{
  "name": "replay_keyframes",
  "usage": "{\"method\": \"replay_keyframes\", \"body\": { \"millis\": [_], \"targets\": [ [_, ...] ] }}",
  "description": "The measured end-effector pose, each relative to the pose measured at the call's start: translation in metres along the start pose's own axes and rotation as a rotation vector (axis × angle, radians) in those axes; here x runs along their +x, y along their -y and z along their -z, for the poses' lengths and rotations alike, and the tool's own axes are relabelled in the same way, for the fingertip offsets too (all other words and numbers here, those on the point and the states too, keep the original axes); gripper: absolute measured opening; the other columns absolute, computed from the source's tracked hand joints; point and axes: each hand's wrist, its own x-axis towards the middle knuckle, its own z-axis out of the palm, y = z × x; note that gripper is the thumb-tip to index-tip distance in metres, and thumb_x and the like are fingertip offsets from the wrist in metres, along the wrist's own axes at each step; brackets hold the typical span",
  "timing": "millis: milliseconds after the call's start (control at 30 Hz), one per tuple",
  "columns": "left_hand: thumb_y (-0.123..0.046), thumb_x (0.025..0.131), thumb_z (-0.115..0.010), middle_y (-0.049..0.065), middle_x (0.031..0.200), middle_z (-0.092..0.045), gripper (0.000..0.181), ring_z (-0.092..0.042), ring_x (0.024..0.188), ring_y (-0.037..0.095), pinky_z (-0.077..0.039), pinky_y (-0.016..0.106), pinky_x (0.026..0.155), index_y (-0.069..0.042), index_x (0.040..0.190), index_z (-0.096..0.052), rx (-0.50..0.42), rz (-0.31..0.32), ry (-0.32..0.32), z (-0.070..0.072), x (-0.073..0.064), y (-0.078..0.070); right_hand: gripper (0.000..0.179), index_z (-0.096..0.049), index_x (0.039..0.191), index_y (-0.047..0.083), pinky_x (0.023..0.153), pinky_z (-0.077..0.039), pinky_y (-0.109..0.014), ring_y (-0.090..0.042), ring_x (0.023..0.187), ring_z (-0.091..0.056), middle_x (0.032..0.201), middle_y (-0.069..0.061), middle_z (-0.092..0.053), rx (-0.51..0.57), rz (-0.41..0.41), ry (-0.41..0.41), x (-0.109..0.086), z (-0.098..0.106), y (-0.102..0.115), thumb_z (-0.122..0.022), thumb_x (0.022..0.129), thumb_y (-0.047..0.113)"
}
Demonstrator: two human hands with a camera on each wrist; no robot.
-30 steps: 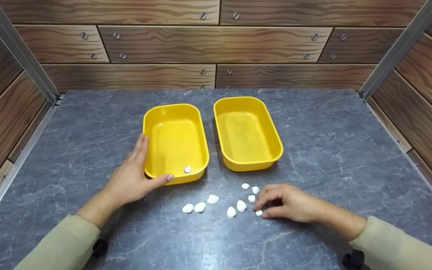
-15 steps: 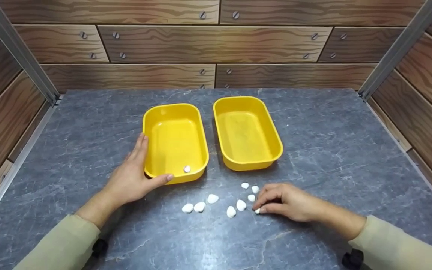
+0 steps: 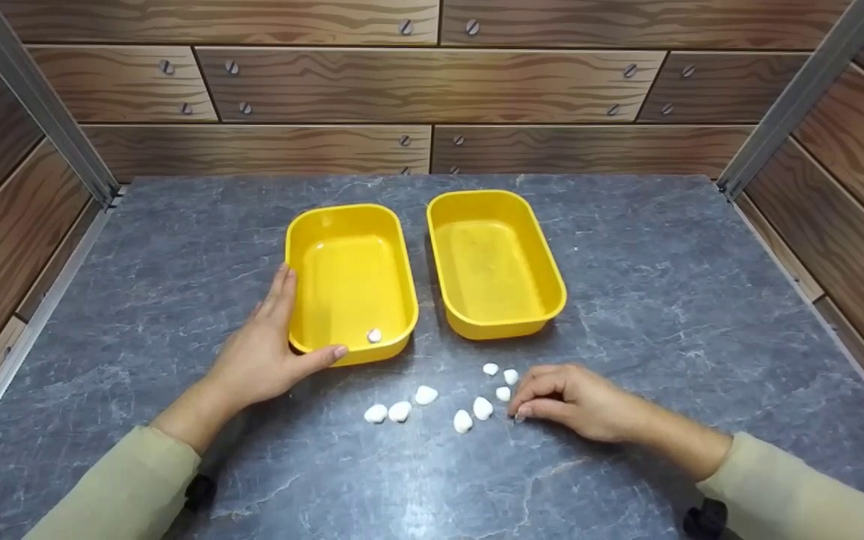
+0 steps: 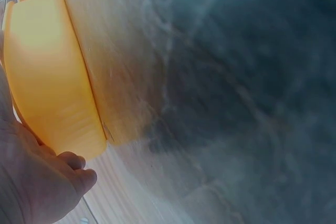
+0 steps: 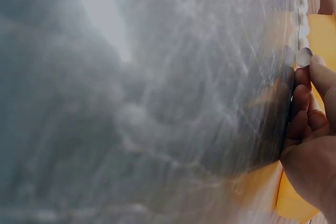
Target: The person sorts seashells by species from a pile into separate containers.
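In the head view, my left hand [image 3: 259, 360] rests on the near left corner of the left yellow tub [image 3: 353, 281], fingers straight along its side and thumb across the front rim. One white pebble-like piece [image 3: 374, 336] lies inside that tub. My right hand [image 3: 578, 401] is low over the table, thumb and forefinger pinching a small white pebble [image 5: 303, 57], seen in the right wrist view and almost hidden in the head view. Left of those fingertips lie several loose white pebbles [image 3: 483, 408], some larger and teardrop-shaped.
A second yellow tub [image 3: 496, 270] stands to the right of the first, with a narrow gap between them. Another group of white pebbles [image 3: 400, 412] lies in front of the left tub. Wood-patterned walls [image 3: 432, 86] enclose the grey marbled table [image 3: 199, 225] on three sides.
My right thumb and forefinger have closed together on the small white pebble, which showed between them before and is now mostly covered. The left hand and both tubs have stayed put.
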Motion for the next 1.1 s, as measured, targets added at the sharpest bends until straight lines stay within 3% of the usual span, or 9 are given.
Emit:
{"method": "replay_keyframes", "body": {
  "millis": [233, 400, 567, 667, 833, 1100],
  "targets": [
    [-0.081, 0.086, -0.066, 0.01, 0.178, 0.004, 0.13, -0.023, 0.154, 0.055, -0.028, 0.073, 0.117, -0.01, 0.171, 0.002, -0.001, 0.016, 0.009, 0.002, 0.0, -0.001, 0.015, -0.082, 0.107, 0.017, 0.091, -0.054, -0.027, -0.012, 0.098, -0.069, 0.105, 0.003, -0.076, 0.025, -0.006, -0.026, 0.002, 0.0, 0.001, -0.068, 0.105, 0.02],
    [-0.081, 0.087, -0.067, 0.009, 0.178, 0.004, 0.129, -0.023, 0.154, 0.054, -0.028, 0.074, 0.116, -0.011, 0.171, 0.001, 0.001, 0.019, 0.007, 0.003, -0.001, -0.001, 0.015, -0.082, 0.106, 0.015, 0.086, -0.054, -0.025, -0.009, 0.094, -0.067, 0.101, 0.003, -0.077, 0.062, -0.069, -0.051, 0.005, 0.002, 0.003, -0.069, 0.105, 0.021],
    [-0.08, 0.087, -0.067, 0.009, 0.178, 0.004, 0.129, -0.022, 0.155, 0.054, -0.027, 0.074, 0.116, -0.012, 0.171, 0.003, 0.002, 0.026, 0.011, 0.004, 0.0, -0.003, 0.014, -0.081, 0.107, 0.016, 0.079, -0.053, -0.024, -0.008, 0.089, -0.064, 0.098, 0.005, -0.076, 0.078, -0.123, -0.054, 0.012, 0.006, 0.015, -0.069, 0.105, 0.022],
    [-0.078, 0.087, -0.068, 0.009, 0.178, 0.004, 0.128, -0.021, 0.155, 0.054, -0.026, 0.074, 0.117, -0.013, 0.171, 0.004, 0.001, 0.029, 0.012, 0.004, 0.0, -0.003, 0.014, -0.08, 0.108, 0.013, 0.076, -0.054, -0.023, -0.009, 0.086, -0.063, 0.097, 0.001, -0.076, 0.087, -0.1, -0.051, 0.02, 0.01, 0.026, -0.068, 0.105, 0.02],
    [-0.077, 0.087, -0.07, 0.009, 0.178, 0.002, 0.128, -0.022, 0.155, 0.052, -0.029, 0.072, 0.117, -0.01, 0.171, 0.001, -0.005, 0.014, -0.002, 0.003, 0.002, -0.002, 0.014, -0.08, 0.109, 0.011, 0.078, -0.058, -0.027, -0.016, 0.087, -0.066, 0.1, -0.007, -0.077, 0.072, -0.019, -0.066, 0.044, 0.02, 0.049, -0.068, 0.105, 0.016],
    [-0.08, 0.086, -0.068, 0.008, 0.178, 0.003, 0.129, -0.022, 0.155, 0.054, -0.025, 0.072, 0.119, -0.012, 0.171, 0.002, -0.014, 0.02, 0.005, 0.0, 0.001, -0.001, 0.014, -0.08, 0.106, 0.009, 0.079, -0.055, -0.027, -0.018, 0.089, -0.066, 0.104, -0.003, -0.078, -0.002, 0.084, -0.123, 0.105, 0.03, 0.079, -0.067, 0.106, 0.013]
  ]
}}
